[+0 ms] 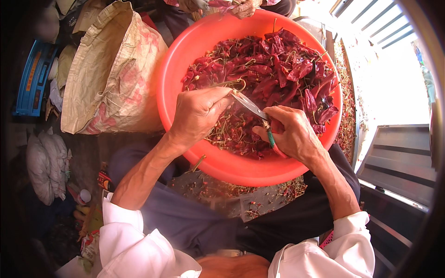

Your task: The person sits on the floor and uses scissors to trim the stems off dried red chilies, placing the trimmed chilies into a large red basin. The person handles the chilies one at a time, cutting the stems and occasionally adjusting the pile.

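Observation:
Over a large red plastic basin [243,173], my left hand [200,109] pinches a dried chili stem [240,83] between thumb and fingertips. My right hand [293,132] grips a pair of scissors [252,106], whose handles have green and red wrapping. The blade tips reach the stem at my left fingertips; whether they are cutting it is too small to tell. Dark red dried chilies [260,67] fill the far and right parts of the basin. Cut stems and chili bits [229,135] lie in its nearer left part.
A woven sack [128,90] with a wide mouth stands against the basin's left side. Across the basin another person's hands [243,8] hold a chili. Stem scraps [292,189] litter the floor between my legs. Metal slatted panels [396,156] stand at the right.

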{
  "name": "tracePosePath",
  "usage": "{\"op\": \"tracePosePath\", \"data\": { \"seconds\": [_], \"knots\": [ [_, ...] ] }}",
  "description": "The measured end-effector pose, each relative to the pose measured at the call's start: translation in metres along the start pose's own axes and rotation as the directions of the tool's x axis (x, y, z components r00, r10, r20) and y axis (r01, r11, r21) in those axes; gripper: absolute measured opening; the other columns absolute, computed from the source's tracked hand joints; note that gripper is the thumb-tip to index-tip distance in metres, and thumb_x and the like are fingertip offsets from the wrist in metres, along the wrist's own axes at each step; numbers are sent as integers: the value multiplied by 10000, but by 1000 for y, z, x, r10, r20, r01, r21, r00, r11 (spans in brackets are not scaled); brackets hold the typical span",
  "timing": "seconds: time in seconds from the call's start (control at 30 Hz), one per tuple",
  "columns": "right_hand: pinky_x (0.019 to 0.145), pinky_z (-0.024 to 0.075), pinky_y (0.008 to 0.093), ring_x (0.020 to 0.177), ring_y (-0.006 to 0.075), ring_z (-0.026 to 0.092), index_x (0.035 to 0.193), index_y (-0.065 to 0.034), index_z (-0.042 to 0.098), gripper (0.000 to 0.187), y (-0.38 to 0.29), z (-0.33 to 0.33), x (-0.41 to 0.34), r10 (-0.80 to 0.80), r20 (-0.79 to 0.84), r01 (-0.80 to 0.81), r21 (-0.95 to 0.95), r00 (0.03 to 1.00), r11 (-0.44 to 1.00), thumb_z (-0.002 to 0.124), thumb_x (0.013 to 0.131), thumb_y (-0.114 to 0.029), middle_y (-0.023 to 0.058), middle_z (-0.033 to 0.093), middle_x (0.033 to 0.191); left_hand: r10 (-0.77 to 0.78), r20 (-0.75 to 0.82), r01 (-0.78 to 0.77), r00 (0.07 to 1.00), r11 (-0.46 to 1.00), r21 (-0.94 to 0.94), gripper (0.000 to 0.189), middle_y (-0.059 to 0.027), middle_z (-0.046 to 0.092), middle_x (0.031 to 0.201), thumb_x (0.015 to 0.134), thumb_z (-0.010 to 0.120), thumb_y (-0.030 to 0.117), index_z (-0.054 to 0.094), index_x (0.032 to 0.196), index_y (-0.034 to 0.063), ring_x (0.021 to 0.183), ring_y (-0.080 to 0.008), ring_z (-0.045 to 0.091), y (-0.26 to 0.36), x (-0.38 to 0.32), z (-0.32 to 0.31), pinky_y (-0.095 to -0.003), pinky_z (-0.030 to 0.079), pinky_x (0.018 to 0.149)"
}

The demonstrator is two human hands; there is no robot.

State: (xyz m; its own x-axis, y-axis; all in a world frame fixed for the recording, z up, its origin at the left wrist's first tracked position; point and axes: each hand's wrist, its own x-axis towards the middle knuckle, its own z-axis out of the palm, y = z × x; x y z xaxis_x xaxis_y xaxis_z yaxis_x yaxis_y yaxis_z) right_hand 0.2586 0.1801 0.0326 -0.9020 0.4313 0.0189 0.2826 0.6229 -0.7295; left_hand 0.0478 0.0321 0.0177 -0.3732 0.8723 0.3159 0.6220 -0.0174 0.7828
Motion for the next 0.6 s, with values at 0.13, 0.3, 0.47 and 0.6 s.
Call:
{"op": "tracePosePath", "data": {
  "seconds": [0.13,0.3,0.47,0.6],
  "knots": [
    [616,481,380,627,246,579,1027,29,728,347,2,4,-1,-19,-20,19,14,1000,1000,887,829,-207,146,589,726,28,-13,-28,1000,999,44,221,-171,752,881,909,751,18,751,1127,-14,742,-274,748,-3,0,2,-348,559,652],
    [617,499,462,631,395,625,865,18,667,291,-2,4,-1,34,-26,-32,73,999,997,846,842,-210,196,614,686,39,-43,-40,998,999,-18,222,-169,754,878,910,742,-5,743,1132,-23,749,-258,753,-2,0,3,-343,565,659],
    [594,489,434,569,360,571,837,27,660,303,-7,2,-2,79,4,-79,140,997,987,839,858,-216,192,575,622,53,-42,-56,998,995,-79,220,-148,752,872,922,725,-43,730,1141,-32,752,-198,747,0,1,2,-318,559,655],
    [535,423,331,545,143,515,941,11,738,276,-9,-2,-1,127,91,-143,204,988,968,856,879,-231,79,570,613,26,-36,-32,999,987,-160,209,-131,757,877,944,719,-44,726,1153,-33,757,-150,727,0,1,2,-298,553,653]
  ]
}}
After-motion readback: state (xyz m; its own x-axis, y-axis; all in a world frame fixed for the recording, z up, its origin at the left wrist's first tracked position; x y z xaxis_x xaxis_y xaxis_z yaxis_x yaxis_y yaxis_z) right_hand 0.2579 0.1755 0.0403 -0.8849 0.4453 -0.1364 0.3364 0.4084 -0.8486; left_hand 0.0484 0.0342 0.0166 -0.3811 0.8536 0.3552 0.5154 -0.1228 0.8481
